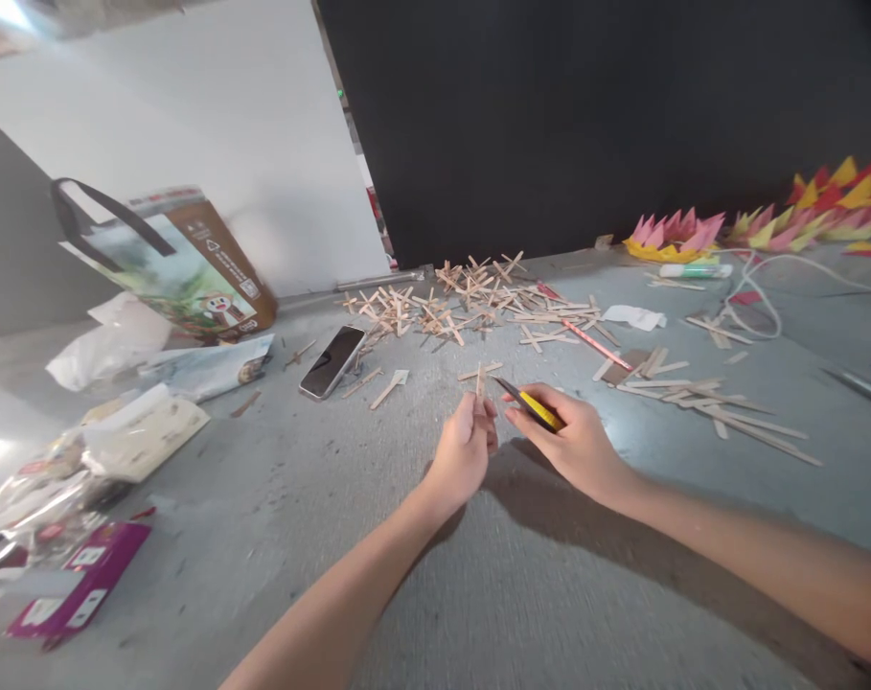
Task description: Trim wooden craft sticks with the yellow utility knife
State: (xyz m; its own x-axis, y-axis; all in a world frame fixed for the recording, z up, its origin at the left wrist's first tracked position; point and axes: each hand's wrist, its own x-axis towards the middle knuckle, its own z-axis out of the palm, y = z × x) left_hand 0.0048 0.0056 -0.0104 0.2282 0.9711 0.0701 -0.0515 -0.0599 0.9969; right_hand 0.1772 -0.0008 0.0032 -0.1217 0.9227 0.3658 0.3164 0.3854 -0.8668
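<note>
Between the fingertips of my left hand (pixel 468 443) a thin wooden craft stick (pixel 480 385) points upward; the fingers are closed on it. My right hand (pixel 575 439) is wrapped round a yellow and black utility knife (pixel 540 408). Its tip angles toward the stick, a little to the right of it, and I cannot tell whether they touch. Just behind the held stick, another craft stick (pixel 468 376) lies on the grey surface. Farther back spreads a pile of sticks joined in crosses (pixel 435 311).
A smartphone (pixel 332 362) lies left of centre, near a carrier bag (pixel 191 259) and plastic packaging (pixel 144 431). Loose sticks (pixel 722 398), a red pencil (pixel 597 345), a glue stick (pixel 696 271), a white cable (pixel 772 311) and folded paper flowers (pixel 676 238) lie to the right.
</note>
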